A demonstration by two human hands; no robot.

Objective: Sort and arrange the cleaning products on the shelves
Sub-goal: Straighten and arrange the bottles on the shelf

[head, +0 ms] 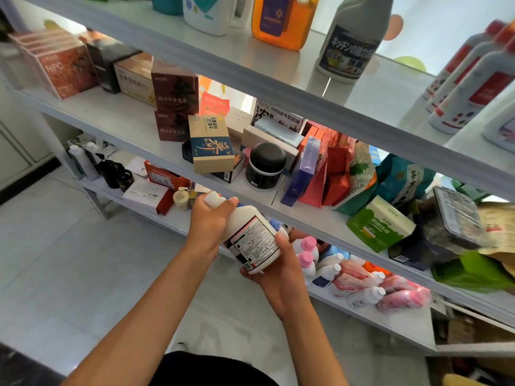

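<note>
I hold a white bottle (252,238) with a printed back label, tilted, in front of the shelf unit. My left hand (210,218) grips its neck just under the white cap. My right hand (274,270) cups its base from below, fingers curled round it. Beneath it, on the lower shelf (390,320), lie several bottles: pink-capped ones (306,250) and white and pink ones (370,288) on their sides. On the top shelf (292,65) stand a grey bottle (352,40), an orange jug (281,20) and several white bottles with red labels (473,82).
The middle shelf (117,118) carries boxes, a tan box (210,143), a black-lidded jar (264,165), red bags and green packs. The lower shelf's left end holds dark bottles (113,172) and a small pump bottle (181,199). Pale tiled floor (69,260) lies left.
</note>
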